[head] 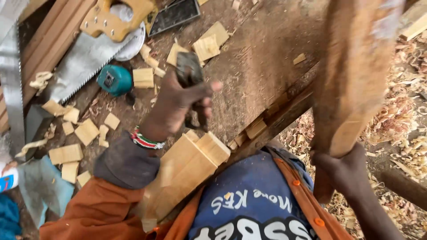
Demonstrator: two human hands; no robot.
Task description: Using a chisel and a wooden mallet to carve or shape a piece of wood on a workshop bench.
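Head view: the left hand (180,104) is raised above the middle of the workbench (253,66), fingers curled tight round a dark tool (190,73) that looks like a chisel or small hammer; its working end is blurred, so which one cannot be told. The right hand (344,171) is off the bench's right edge, fingers wrapped fully round the lower end of a long plank (356,71), which stands steeply tilted and runs up past the top of the picture. Below the left hand, at the near edge of the bench, a pale planed block (187,171) lies slanting toward the person's chest, with nothing holding it.

As for progress, judging by how things lie: a good deal of cutting is behind, since small square offcuts (86,131) are scattered over the left half of the bench and curled shavings (400,129) cover the ground to the right. The plank itself shows no joint or fresh cut in the part visible, so work on it seems hardly begun.

Room is tight on the left: a handsaw (84,58) lies slantwise at the far left corner, a teal tape measure (114,80) just beside its blade, a second saw blade (11,80) along the left edge, and a blue cloth (42,186) at the near left corner. The middle and far right of the bench are mostly bare and dusty. The right edge drops away to the shavings, where the plank has free room to swing
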